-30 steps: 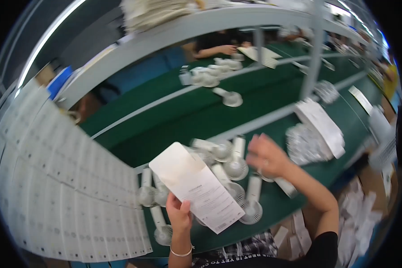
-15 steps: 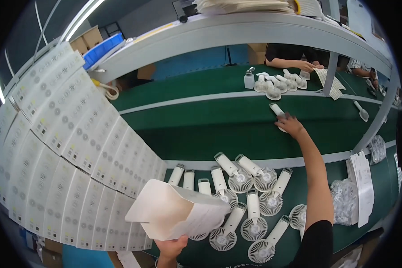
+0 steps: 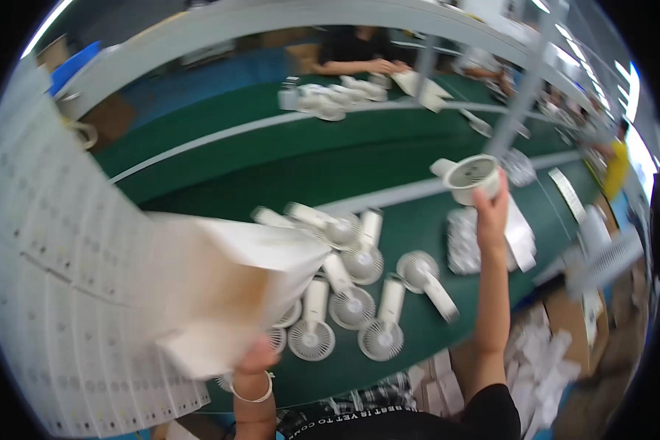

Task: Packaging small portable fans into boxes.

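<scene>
My left hand point(image 3: 257, 356) grips a white open-ended carton point(image 3: 275, 246) by its lower side; its mouth faces me and motion blurs it. Out to the right, my raised right hand point(image 3: 493, 213) is closed round a white handheld fan point(image 3: 471, 176), its round head toward me and its short handle pointing left. Between my arms, several more white handheld fans point(image 3: 352, 308) lie on the green work surface point(image 3: 411, 227), and the carton hides some of them.
Tall rows of white printed boxes point(image 3: 59, 286) stand at the left. Clear plastic bags point(image 3: 463, 242) and flat white cartons point(image 3: 519, 231) lie beyond my right forearm. Across the bench, a co-worker's hands point(image 3: 389, 67) are near more fans point(image 3: 326, 103). A grey post point(image 3: 521, 103) rises at the right.
My right hand has picked the fan up off the green strip and brought it nearer and to the right. The view has swung right, and the carton in my left hand has tilted.
</scene>
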{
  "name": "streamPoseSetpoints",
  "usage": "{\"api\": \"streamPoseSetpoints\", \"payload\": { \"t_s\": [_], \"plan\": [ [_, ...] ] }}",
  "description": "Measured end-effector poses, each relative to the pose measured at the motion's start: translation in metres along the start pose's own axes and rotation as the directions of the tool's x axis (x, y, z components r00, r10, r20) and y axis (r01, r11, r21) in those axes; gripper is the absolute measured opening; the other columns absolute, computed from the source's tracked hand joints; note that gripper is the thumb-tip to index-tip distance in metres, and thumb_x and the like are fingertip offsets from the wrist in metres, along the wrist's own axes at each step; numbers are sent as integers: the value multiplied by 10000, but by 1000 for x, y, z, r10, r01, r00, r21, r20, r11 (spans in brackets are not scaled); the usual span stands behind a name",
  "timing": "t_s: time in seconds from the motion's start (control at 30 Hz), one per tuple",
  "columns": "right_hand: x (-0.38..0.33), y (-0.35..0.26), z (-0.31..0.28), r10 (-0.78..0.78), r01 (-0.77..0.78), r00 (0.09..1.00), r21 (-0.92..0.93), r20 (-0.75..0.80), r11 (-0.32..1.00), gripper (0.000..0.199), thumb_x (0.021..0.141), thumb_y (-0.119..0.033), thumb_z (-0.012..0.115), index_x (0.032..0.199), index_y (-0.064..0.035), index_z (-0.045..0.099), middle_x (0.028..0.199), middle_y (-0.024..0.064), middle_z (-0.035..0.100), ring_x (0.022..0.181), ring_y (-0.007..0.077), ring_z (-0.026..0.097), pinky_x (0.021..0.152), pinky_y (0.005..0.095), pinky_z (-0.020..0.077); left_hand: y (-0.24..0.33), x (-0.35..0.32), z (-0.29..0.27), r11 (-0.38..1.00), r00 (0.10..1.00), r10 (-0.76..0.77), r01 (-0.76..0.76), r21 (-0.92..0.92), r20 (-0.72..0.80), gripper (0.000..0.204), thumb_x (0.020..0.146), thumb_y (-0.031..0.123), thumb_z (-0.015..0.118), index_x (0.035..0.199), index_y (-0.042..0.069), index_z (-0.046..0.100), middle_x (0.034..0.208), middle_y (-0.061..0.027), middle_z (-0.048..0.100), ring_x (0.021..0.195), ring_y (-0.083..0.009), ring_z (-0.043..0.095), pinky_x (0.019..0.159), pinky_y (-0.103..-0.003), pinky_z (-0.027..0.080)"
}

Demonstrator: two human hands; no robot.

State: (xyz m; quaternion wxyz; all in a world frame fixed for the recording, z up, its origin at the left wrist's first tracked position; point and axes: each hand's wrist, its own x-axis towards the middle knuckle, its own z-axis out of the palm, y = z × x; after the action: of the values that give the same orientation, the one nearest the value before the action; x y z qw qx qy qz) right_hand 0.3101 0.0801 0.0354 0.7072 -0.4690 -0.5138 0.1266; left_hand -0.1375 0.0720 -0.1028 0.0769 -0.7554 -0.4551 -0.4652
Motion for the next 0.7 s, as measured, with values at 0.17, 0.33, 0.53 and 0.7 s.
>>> {"api": "streamPoseSetpoints", "payload": {
  "t_s": [0.17,0.33,0.53,0.7],
  "plan": [
    [-53,-11,-31,27,116,983,-734,180,669,762,653,-290,814,1276,-24,465,1178,161,527,1129,279,514,946,386,411,79,91,-31,-142,852,-515,21,-990,92,635,839,309,551,1333,-59,396,1305,-219,472,1176,-331,497,996,-454,418],
    [-56,37,-1,266,75,946,-925,184,373,736,643,-502,742,1179,-31,560,1018,236,545,942,386,568,860,467,463,83,130,-33,394,947,-134,321,-861,292,956,683,479,800,1364,-30,362,1266,-116,493,1157,-226,485,988,-332,352],
    [-57,84,80,337,293,879,-940,336,173,791,623,-571,713,1204,-63,541,1035,240,530,1012,395,516,871,522,381,72,129,-36,510,960,-172,277,-814,220,877,716,333,800,1378,-15,343,1298,-121,473,1189,-240,471,1009,-358,346],
    [-55,107,71,529,-69,816,-869,233,490,802,714,-616,658,1266,-49,527,1173,281,546,1102,419,533,925,508,399,70,128,-34,507,941,-116,331,-796,318,817,752,172,766,1421,11,325,1342,-134,476,1220,-241,459,1038,-354,329]
  ]
}}
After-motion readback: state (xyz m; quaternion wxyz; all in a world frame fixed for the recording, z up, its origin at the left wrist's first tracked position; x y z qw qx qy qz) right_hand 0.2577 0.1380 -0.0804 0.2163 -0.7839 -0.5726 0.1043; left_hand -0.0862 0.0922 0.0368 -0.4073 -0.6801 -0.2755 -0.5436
